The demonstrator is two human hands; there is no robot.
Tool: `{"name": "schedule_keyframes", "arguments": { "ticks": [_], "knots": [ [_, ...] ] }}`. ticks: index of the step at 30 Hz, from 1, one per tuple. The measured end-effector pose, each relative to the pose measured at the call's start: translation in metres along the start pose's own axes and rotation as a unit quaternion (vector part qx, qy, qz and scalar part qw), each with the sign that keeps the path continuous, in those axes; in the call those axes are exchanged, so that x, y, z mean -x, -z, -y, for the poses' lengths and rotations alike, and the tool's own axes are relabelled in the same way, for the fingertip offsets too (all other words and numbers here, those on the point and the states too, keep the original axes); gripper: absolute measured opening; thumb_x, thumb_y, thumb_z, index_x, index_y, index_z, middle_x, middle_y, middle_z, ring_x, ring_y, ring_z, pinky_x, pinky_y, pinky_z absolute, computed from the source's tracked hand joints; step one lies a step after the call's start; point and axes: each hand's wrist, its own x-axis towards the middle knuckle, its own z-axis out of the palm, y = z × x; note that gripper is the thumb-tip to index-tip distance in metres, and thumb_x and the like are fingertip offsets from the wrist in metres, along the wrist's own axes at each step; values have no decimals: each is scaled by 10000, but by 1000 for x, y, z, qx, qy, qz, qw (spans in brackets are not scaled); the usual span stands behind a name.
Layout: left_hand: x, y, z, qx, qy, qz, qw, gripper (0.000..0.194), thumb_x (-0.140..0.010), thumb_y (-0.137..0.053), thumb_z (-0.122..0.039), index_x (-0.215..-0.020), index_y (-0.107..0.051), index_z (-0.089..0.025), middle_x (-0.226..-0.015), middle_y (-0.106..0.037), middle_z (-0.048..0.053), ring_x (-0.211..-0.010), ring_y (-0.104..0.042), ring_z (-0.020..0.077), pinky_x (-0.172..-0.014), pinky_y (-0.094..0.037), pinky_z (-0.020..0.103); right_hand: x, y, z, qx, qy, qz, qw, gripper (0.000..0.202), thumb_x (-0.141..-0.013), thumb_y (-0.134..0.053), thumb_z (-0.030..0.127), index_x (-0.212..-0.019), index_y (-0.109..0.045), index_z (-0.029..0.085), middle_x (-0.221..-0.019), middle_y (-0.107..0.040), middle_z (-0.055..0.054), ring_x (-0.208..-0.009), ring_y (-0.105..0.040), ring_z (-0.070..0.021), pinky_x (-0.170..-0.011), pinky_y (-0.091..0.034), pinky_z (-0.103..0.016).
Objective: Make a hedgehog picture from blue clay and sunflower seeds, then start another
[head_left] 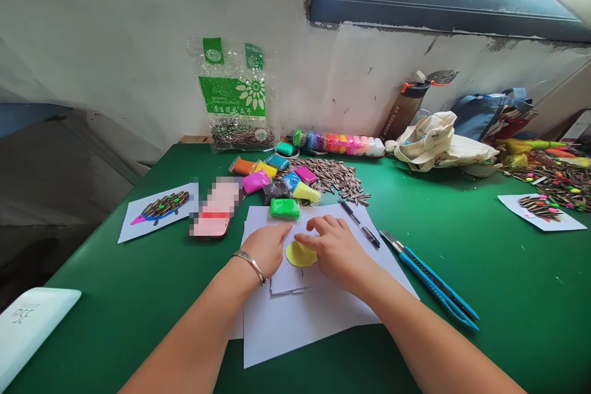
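A flat yellow clay shape [300, 254] with a dark drawn outline and a short stem lies on a small white sheet [289, 286]. To its left, my left hand [265, 249] rests on the paper, fingers stretched forward and partly hidden by the hand itself. My right hand [335, 249] bends over the shape's right side with its fingers apart, the index fingertip at the upper edge of the clay. Whether that fingertip presses on it I cannot tell. Beneath lie larger white sheets [281, 338]. Just beyond my hands is a bright green clay packet [284, 208].
Several coloured clay packets [255, 181] lie before a pile of sunflower seeds [339, 175]. A pen [360, 223] and a blue utility knife [431, 277] are at right. Left are a phone [216, 209], a hedgehog picture [159, 212] and a white device [37, 326]. A seed bag [237, 104] leans on the wall.
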Motion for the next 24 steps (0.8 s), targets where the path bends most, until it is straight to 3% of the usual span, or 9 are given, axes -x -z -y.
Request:
{"name": "schedule_keyframes", "arguments": {
  "ticks": [7, 14, 19, 24],
  "knots": [
    [0, 0, -1, -6, -2, 3, 1000, 423, -868, -338, -164, -1241, -532, -213, -1202, -616, 57, -1079, -575, 218, -894, -443, 310, -4, -2, 2, 19, 10, 0, 1000, 276, -837, -506, 172, -1031, -647, 308, -1079, -547, -65, -962, -428, -213, -817, -259, -361],
    [-1, -3, 1, -12, 2, 4, 1000, 417, -872, -352, -161, -1250, -524, -206, -1199, -615, 75, -1088, -568, 231, -888, -447, 331, 9, -2, -14, -8, -16, -58, 998, 549, -762, -454, 15, -1154, -583, 378, -1082, -538, -33, -964, -438, -190, -808, -275, -326],
    [0, -4, 2, -20, -10, 5, 1000, 401, -889, -351, -180, -1254, -517, -200, -1186, -617, 88, -1089, -564, 228, -894, -438, 323, 13, 2, -9, 5, 6, -15, 1000, 403, -773, -490, 78, -1046, -644, 331, -1028, -560, -45, -920, -451, -198, -805, -273, -340],
    [3, -5, -2, -42, -21, 13, 999, 350, -891, -380, -210, -1190, -559, -247, -1139, -631, 73, -1067, -571, 231, -844, -447, 307, 8, -1, -5, 31, 5, -12, 999, 381, -756, -511, 85, -1034, -644, 309, -1005, -576, -52, -915, -447, -206, -817, -261, -356]
  ]
}}
